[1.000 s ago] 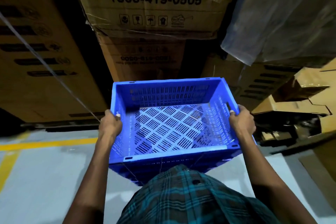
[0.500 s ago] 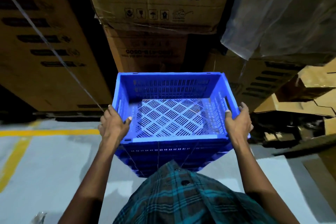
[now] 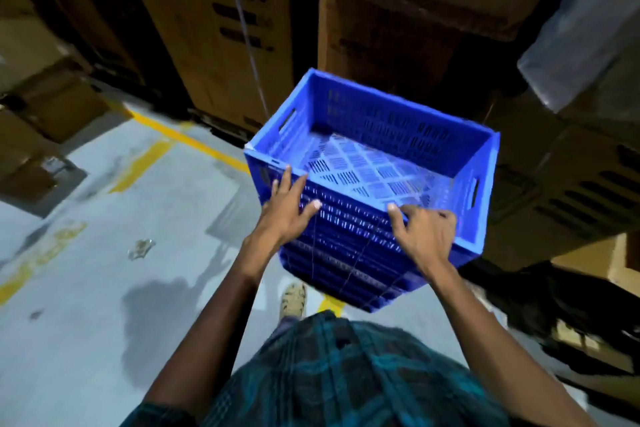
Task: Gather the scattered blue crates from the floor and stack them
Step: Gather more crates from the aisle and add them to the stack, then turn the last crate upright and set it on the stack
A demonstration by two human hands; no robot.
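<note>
Behind the blue crate stack (image 3: 349, 246) — cardboard boxes (image 3: 214, 21), close.

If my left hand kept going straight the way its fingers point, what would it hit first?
The left hand already lies flat against the near wall of the top blue crate, fingers aimed up toward its rim. Pushed on, it would likely just press that wall.

A grey concrete floor (image 3: 86, 288) marked with worn yellow lines (image 3: 145, 163) carries a stack of blue crates (image 3: 346, 253), standing close to tall cardboard cartons (image 3: 214, 28) ranged along its far edge. A crumpled scrap of clear wrapper (image 3: 140, 248) lies on the bare concrete, near a dark damp patch (image 3: 162, 305). One sandalled foot (image 3: 293, 298) stands just beside the stack.
</note>
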